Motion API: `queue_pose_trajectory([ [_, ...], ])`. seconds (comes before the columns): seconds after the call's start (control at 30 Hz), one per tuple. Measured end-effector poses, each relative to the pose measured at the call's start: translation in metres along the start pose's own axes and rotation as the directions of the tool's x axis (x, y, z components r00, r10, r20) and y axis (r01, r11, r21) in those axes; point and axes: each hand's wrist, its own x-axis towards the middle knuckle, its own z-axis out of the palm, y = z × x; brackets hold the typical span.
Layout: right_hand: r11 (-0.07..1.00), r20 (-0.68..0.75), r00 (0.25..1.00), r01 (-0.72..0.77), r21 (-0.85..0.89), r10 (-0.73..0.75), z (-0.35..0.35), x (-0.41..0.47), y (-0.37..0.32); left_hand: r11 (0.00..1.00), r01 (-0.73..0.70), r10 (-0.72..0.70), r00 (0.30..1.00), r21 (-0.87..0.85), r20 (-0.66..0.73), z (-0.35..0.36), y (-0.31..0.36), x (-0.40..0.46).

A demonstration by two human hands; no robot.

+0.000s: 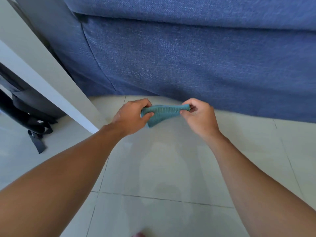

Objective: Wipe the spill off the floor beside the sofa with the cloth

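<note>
A small teal ribbed cloth [162, 113] is stretched between both my hands above the pale tiled floor [171, 168], just in front of the blue fabric sofa [188, 57]. My left hand [131, 117] pinches its left end, with a corner hanging down below. My right hand [200, 115] pinches its right end between thumb and fingers. Faint, slightly darker streaks show on the tiles [164, 187] below my hands; I cannot tell whether they are wet.
A white wall or door-frame edge [51, 86] runs diagonally at the left, meeting the floor near my left wrist. Behind it lies a dark backpack with loose straps [34, 120]. The sofa base blocks the far side.
</note>
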Motion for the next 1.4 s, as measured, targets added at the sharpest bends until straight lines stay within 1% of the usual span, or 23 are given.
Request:
queue_pose_trajectory([
  [0.1, 0.997, 0.079, 0.997, 0.015, -0.076, -0.009, -0.003, -0.028, 0.025, 0.997, -0.067, 0.061, 0.987, 0.034, 0.149, 0.007, 0.003, -0.019],
  [0.17, 0.992, 0.150, 0.988, 0.046, -0.120, -0.028, -0.002, -0.051, 0.041, 0.983, -0.151, 0.113, 0.947, 0.104, 0.300, 0.014, 0.004, -0.033],
  [0.23, 0.993, 0.208, 0.978, 0.058, -0.102, -0.035, 0.000, -0.069, 0.053, 0.962, -0.218, 0.127, 0.891, 0.165, 0.436, 0.019, 0.004, -0.045],
  [0.33, 0.997, 0.201, 0.979, 0.031, -0.074, -0.016, 0.006, -0.079, 0.060, 0.964, -0.214, 0.100, 0.843, 0.160, 0.528, 0.019, -0.004, -0.053],
  [0.4, 0.985, 0.146, 0.989, 0.053, -0.161, -0.029, 0.014, -0.076, 0.055, 0.975, -0.161, 0.056, 0.848, 0.155, 0.528, 0.018, -0.013, -0.053],
  [0.47, 0.964, 0.111, 0.993, 0.073, -0.257, -0.046, 0.026, -0.069, 0.047, 0.980, -0.093, 0.002, 0.887, 0.173, 0.463, 0.018, -0.021, -0.051],
  [0.5, 0.951, 0.140, 0.990, 0.070, -0.302, -0.029, 0.033, -0.064, 0.042, 0.979, -0.071, -0.017, 0.908, 0.193, 0.419, 0.019, -0.025, -0.051],
  [0.57, 0.902, 0.270, 0.963, 0.113, -0.417, 0.005, 0.049, -0.057, 0.035, 0.963, -0.055, -0.046, 0.931, 0.265, 0.363, 0.021, -0.032, -0.050],
  [0.67, 0.767, 0.449, 0.893, 0.276, -0.580, 0.018, 0.074, -0.055, 0.031, 0.918, -0.062, -0.090, 0.930, 0.393, 0.357, 0.024, -0.040, -0.055],
  [0.73, 0.735, 0.476, 0.879, 0.296, -0.609, 0.040, 0.087, -0.064, 0.031, 0.906, -0.072, -0.095, 0.926, 0.417, 0.366, 0.026, -0.044, -0.060],
  [0.83, 0.744, 0.425, 0.905, 0.265, -0.614, 0.029, 0.092, -0.093, 0.034, 0.908, -0.068, -0.099, 0.923, 0.413, 0.371, 0.029, -0.048, -0.062],
  [0.97, 0.725, 0.347, 0.935, 0.188, -0.663, 0.076, 0.063, -0.130, 0.057, 0.916, -0.084, -0.083, 0.916, 0.392, 0.391, 0.040, -0.041, -0.051],
  [1.03, 0.710, 0.284, 0.950, 0.110, -0.695, 0.131, 0.036, -0.133, 0.074, 0.919, -0.110, -0.058, 0.911, 0.378, 0.407, 0.048, -0.033, -0.044],
  [1.13, 0.632, 0.129, 0.962, -0.053, -0.773, 0.239, -0.009, -0.129, 0.101, 0.921, -0.179, 0.019, 0.908, 0.347, 0.418, 0.062, -0.018, -0.032],
  [1.2, 0.593, -0.034, 0.949, -0.223, -0.774, 0.313, -0.040, -0.136, 0.120, 0.912, -0.229, 0.062, 0.898, 0.341, 0.436, 0.070, -0.007, -0.024],
  [1.27, 0.552, -0.185, 0.902, -0.389, -0.737, 0.390, -0.067, -0.150, 0.135, 0.904, -0.247, 0.070, 0.891, 0.349, 0.449, 0.077, 0.000, -0.020],
  [1.33, 0.518, -0.256, 0.859, -0.479, -0.709, 0.443, -0.081, -0.162, 0.143, 0.902, -0.249, 0.070, 0.891, 0.353, 0.449, 0.081, 0.002, -0.018],
  [1.4, 0.502, -0.279, 0.844, -0.505, -0.702, 0.458, -0.084, -0.164, 0.145, 0.903, -0.251, 0.079, 0.895, 0.348, 0.439, 0.082, 0.002, -0.016],
])
